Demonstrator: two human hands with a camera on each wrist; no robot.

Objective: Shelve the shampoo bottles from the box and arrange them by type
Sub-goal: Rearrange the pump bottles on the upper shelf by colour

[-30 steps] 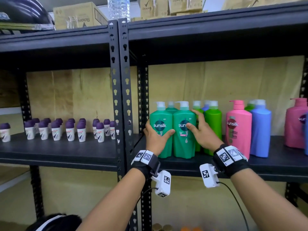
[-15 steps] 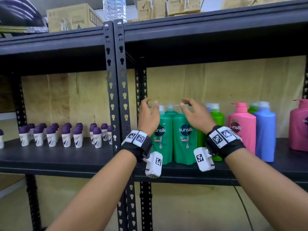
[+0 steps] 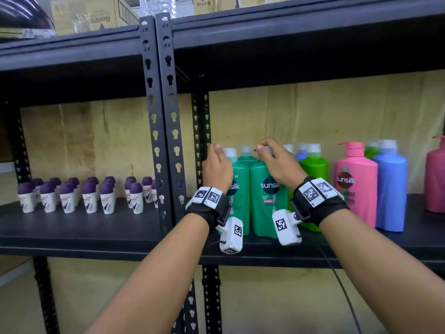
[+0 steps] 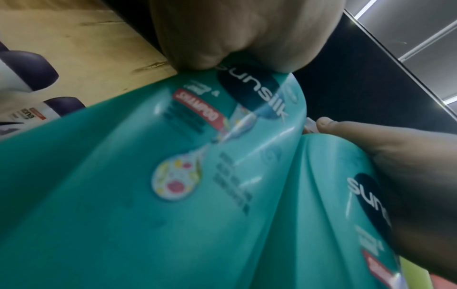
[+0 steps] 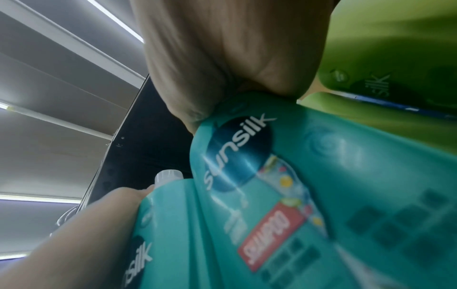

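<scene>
Two teal-green Sunsilk shampoo bottles stand upright side by side at the front left of the right-hand shelf (image 3: 361, 249). My left hand (image 3: 218, 153) curls over the white pump of the left bottle (image 3: 240, 201). My right hand (image 3: 263, 150) pinches the pump of the right bottle (image 3: 267, 198). The left wrist view shows the left bottle (image 4: 148, 176) under my palm, the right bottle (image 4: 333, 215) and my right hand (image 4: 371, 146). In the right wrist view the right bottle (image 5: 321, 195) fills the middle, with the left bottle (image 5: 168, 234) and my left hand (image 5: 99, 215) beside it.
Behind and to the right stand light-green bottles (image 3: 314, 169), a pink bottle (image 3: 355, 184), a blue bottle (image 3: 390, 189) and another pink one (image 3: 435, 174). Several purple-capped roll-ons (image 3: 84, 196) fill the left shelf. A black upright post (image 3: 163, 116) divides the shelves. Boxes sit on top.
Both hands have left the fronts of the two green bottles, risen to their tops and curled onto the pumps. The bottles stay in place.
</scene>
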